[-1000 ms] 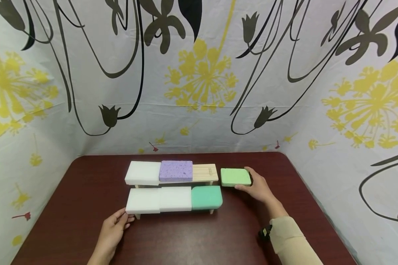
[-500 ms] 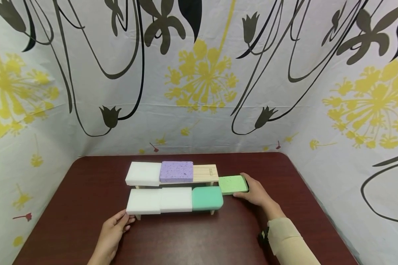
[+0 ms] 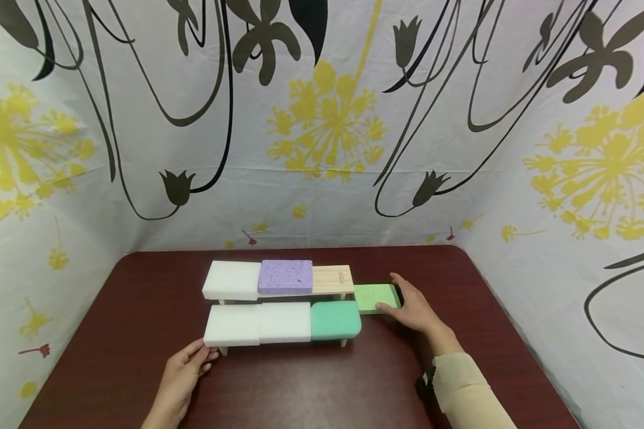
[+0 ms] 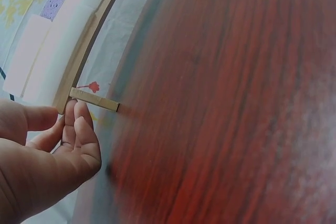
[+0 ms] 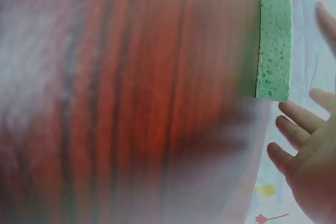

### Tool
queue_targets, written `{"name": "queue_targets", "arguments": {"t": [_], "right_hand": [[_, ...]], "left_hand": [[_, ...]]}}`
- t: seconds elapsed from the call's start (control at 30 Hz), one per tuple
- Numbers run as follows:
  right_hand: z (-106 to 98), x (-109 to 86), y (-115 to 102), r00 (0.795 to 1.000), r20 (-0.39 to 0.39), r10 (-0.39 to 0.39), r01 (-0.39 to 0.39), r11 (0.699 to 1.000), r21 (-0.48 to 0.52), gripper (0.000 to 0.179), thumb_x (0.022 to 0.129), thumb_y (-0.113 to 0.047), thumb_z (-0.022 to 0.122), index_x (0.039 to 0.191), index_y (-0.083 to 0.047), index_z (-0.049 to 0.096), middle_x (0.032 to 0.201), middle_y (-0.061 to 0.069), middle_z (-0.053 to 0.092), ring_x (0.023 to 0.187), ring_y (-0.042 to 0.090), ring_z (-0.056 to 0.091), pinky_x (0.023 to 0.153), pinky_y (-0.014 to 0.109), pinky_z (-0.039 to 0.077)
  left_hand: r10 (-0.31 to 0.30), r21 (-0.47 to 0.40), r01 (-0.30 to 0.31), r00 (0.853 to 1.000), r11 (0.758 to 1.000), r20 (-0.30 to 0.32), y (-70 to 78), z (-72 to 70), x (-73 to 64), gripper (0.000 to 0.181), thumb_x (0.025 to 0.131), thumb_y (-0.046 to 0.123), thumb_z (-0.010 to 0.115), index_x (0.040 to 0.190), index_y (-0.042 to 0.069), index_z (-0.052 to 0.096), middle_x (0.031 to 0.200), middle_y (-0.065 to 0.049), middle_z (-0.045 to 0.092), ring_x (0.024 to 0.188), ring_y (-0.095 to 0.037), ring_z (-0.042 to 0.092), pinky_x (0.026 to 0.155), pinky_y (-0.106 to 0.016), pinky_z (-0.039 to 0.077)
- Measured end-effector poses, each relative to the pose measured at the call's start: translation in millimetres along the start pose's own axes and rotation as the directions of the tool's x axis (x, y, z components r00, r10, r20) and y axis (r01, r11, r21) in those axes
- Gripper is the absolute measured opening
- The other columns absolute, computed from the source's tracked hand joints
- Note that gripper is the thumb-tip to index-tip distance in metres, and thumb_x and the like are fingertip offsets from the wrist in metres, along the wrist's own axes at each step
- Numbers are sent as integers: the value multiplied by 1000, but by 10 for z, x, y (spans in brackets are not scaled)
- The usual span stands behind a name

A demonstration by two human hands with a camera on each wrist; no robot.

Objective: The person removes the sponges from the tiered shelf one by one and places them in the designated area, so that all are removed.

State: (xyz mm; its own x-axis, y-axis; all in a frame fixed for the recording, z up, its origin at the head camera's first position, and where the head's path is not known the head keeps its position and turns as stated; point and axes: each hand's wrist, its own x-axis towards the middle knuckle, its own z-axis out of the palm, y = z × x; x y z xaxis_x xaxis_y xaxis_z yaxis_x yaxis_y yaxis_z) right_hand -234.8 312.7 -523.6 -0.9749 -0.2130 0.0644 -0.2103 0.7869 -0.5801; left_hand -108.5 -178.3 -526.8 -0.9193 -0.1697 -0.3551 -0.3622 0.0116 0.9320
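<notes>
My left hand (image 3: 181,372) grips the left end of the front wooden stand (image 4: 76,61), thumb at its edge and fingers curled by its leg (image 4: 97,100). Two white blocks (image 3: 232,325) and a teal block (image 3: 336,320) lie in a row along its top. To the right, a light green sponge (image 3: 374,299) rests on the table beside the stands. Around its right end my right hand (image 3: 415,310) is spread, thumb over the near corner. In the right wrist view the fingers (image 5: 295,132) are loosely extended, apart from the green sponge.
Behind stands a second wooden stand (image 3: 331,280), bare at its right end, bearing a white block (image 3: 232,280) and a purple sponge (image 3: 285,277). The dark red table (image 3: 311,387) meets flower-patterned cloth (image 3: 322,220) at the back and sides.
The green sponge has come nearer and slightly left, up against the stands' right ends. My right hand has since loosened from it, fingers spreading. The left hand has stayed in place.
</notes>
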Motion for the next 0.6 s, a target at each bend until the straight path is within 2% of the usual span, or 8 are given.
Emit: {"name": "queue_targets", "arguments": {"t": [0.13,0.33,0.47,0.6], "right_hand": [[-10,17,-71,995,-94,-44,48,998,34,85,94,-43,73,156,-2,31,149,25,45,137,44,41,106,66,37],[-58,101,-365,966,-233,-111,133,988,79,69,97,-30,72,152,-4,40,144,21,51,133,40,46,103,63,41],[-71,162,-601,951,-261,-165,195,976,94,65,97,-27,72,151,-6,43,143,18,53,133,37,48,104,61,42],[-55,220,-820,939,-256,-230,259,962,87,62,97,-27,72,149,-6,46,141,17,55,133,35,49,104,59,42]], "left_hand": [[-4,-12,4,1000,1000,6,1,-2,1,45,107,7,47,146,-16,39,111,-10,69,88,-1,63,77,-20,54],[6,-26,-6,1000,1000,6,1,-2,-3,44,107,4,45,146,-16,39,110,-9,69,89,-1,63,78,-19,54],[1,-28,-1,1000,1000,8,3,1,-4,45,107,5,45,146,-15,39,111,-9,69,89,-1,63,79,-20,54],[-7,-35,7,1000,999,9,5,5,-7,45,107,6,45,146,-15,39,111,-9,68,90,-1,63,79,-20,54]]}}
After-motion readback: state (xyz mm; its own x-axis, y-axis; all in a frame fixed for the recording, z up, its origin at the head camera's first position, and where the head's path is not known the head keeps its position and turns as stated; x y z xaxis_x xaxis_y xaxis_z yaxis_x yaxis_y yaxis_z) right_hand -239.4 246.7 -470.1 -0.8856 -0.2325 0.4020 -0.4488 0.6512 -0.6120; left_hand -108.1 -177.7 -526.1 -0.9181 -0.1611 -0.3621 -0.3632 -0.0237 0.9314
